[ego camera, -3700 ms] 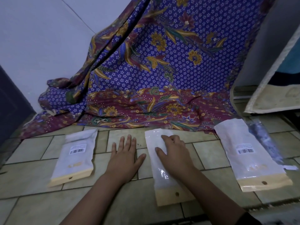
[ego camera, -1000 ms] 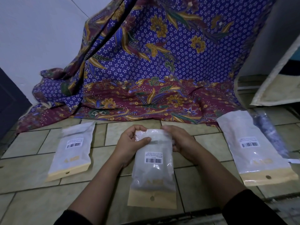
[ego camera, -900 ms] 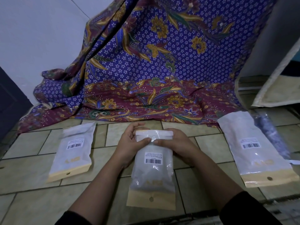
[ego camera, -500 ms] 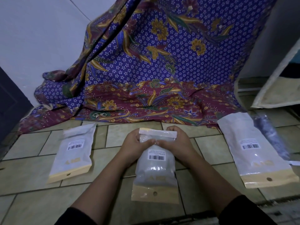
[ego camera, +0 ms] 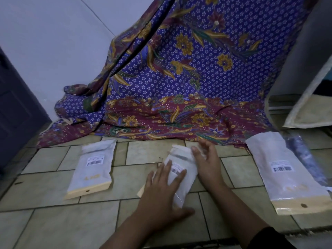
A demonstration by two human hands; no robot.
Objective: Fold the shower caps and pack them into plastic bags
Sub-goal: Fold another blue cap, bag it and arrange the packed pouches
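- Head view: the filled middle bag [ego camera: 188,177] lies on the floor [ego camera: 53,221] at about 6 o'clock, with its top end pointing toward 12 and a little tilted.
- The left hand [ego camera: 159,193] lies flat on the bag's lower half with its fingers straight and spread. It presses rather than grips.
- The right hand [ego camera: 209,166] is open with its fingers fanned wide at the bag's 2 o'clock corner. It is blurred, so I cannot tell whether it touches the flap.
- Step in hand, as I judge it: this bag looks packed and closed, and it is being flattened and set down.
- Next move, likely: let go, then reach for another cap and an empty bag. No loose cap shows plainly.
- Two more bags rest on the floor. The left bag [ego camera: 93,168] is at 8 o'clock and the right bag [ego camera: 287,169] at 4 o'clock, both well apart from the middle one.
- A clear wrapper with dark contents [ego camera: 303,155] lies just beside the right bag.
- The floor is pale tile. A patterned cloth [ego camera: 179,78] hangs at 12 o'clock and spills onto it.
- A plain wall [ego camera: 45,42] stands at 10 o'clock and a dark door [ego camera: 14,114] at 9.
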